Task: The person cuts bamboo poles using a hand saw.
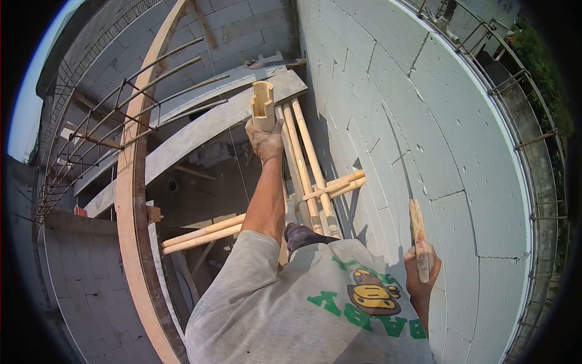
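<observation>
Beside a wall of pale blocks (454, 142), the person's left hand (265, 142) is closed around the lower part of a bamboo piece (262, 108), whose hollow, notched end points away from the body. Well apart, the right hand (413, 273) grips a wooden handle (418, 221); beyond it runs a thin dark edge (408, 181), perhaps a blade, I cannot tell surely. To work well, I think, the left grip should remain low and the edge turned away. Below, bamboo poles (310, 148) cross, so balance probably needs care; steel bars (163, 61) and a long plank (131, 176) run at the left.
</observation>
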`<state>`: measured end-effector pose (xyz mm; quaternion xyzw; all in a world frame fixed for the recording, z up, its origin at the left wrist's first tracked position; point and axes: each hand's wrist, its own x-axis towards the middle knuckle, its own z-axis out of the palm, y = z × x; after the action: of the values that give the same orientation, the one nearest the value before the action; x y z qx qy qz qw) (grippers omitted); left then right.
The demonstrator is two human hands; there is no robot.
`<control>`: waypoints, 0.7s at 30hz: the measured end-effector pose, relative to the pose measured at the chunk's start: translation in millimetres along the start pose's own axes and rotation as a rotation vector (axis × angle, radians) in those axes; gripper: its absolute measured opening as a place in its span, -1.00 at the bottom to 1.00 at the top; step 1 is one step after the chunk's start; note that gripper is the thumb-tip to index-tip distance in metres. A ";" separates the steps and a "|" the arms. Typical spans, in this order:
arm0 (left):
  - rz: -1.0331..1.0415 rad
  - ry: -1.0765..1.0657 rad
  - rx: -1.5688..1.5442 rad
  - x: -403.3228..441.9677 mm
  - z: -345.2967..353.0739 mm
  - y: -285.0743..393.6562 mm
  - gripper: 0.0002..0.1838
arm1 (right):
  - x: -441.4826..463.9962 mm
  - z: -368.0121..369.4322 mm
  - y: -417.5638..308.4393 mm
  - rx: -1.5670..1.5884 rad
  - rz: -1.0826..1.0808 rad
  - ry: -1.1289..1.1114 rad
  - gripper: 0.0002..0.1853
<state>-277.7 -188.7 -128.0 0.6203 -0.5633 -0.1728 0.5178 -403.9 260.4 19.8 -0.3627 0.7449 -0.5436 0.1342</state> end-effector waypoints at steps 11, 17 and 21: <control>-0.167 -1.092 -0.413 61.3 -106.9 -16.5 -0.12 | 33.9 33.4 11.5 -0.047 0.094 -0.306 -0.90; -0.272 -1.317 -0.540 58.0 -133.1 -26.6 -0.12 | 44.4 39.9 -7.3 -0.102 -0.037 -0.328 -0.84; -0.265 -1.491 -0.627 53.8 -136.3 -38.2 -0.08 | 53.5 45.7 -11.8 -0.103 -0.021 -0.357 -0.84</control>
<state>-132.7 -181.4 -85.0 0.2302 -0.6071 -0.7490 0.1320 -409.5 189.4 23.8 -0.4673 0.7324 -0.4332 0.2398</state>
